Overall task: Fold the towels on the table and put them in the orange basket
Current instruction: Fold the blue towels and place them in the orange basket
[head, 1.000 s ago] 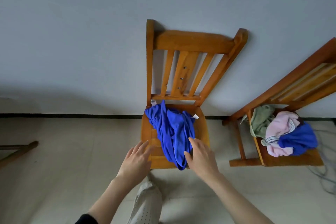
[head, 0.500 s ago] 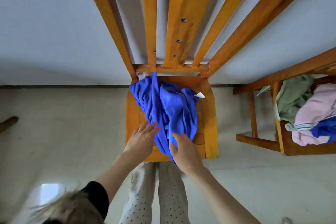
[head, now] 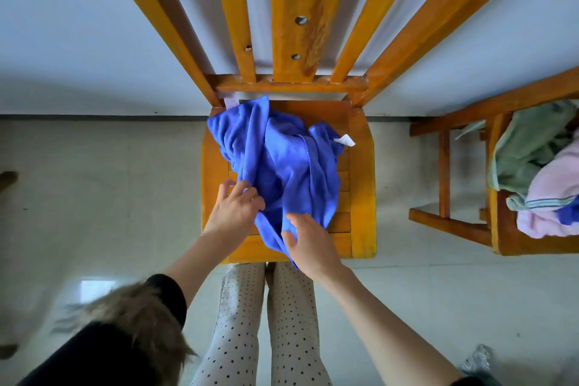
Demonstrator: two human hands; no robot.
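A crumpled blue towel (head: 282, 166) lies on the seat of an orange wooden chair (head: 360, 191) straight below me, one end hanging over the front edge. My left hand (head: 235, 210) rests on the towel's left fold, fingers curled against the cloth. My right hand (head: 308, 241) lies flat on the towel's lower end, fingers spread. Whether either hand pinches the cloth cannot be told. No orange basket is in view.
A second wooden chair (head: 501, 238) stands at the right with a pile of green, pink and blue towels (head: 542, 172). The chair's slatted back (head: 294, 16) rises close before the camera, against a white wall. My legs in dotted trousers (head: 266, 323) stand at the seat's front.
The view has come much nearer to the chair and tilted down. Both hands have moved onto the blue towel, the left onto its side fold, the right onto its lower end.
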